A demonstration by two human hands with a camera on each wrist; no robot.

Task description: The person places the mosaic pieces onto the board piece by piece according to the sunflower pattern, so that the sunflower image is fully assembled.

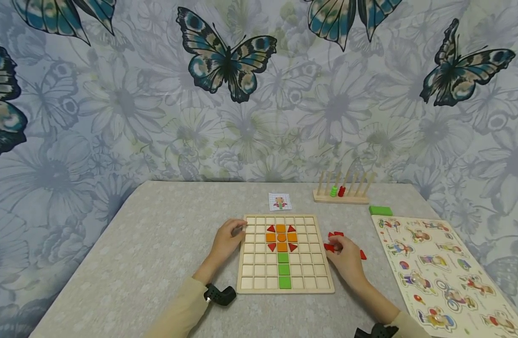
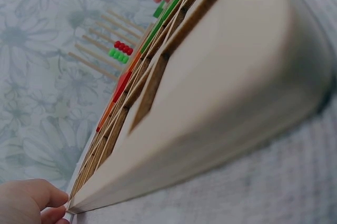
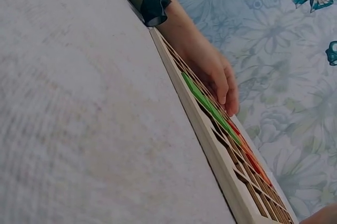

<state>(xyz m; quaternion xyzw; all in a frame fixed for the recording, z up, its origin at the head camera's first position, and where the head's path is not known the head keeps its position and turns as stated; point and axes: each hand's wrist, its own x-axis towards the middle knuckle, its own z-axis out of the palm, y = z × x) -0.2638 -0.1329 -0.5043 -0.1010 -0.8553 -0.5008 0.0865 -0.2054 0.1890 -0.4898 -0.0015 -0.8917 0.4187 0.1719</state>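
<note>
A square wooden grid board (image 1: 259,272) lies on the table, bearing orange tiles (image 1: 281,228), red triangles (image 1: 271,247) and a column of green squares (image 1: 284,269). My left hand (image 1: 225,240) rests with relaxed fingers at the board's upper left edge; in the left wrist view its fingertips (image 2: 59,197) touch a corner of the frame. Beside the right edge, my right hand (image 1: 346,259) pinches a red piece (image 1: 328,247) between thumb and index finger. More red pieces (image 1: 363,255) lie around that hand, partly hidden by it.
Beyond the board lies a small pattern card (image 1: 280,202) with a flower picture. A peg stand (image 1: 341,199) with green and red beads stands back right. A green block (image 1: 380,211) touches a large picture board (image 1: 428,281) at the right.
</note>
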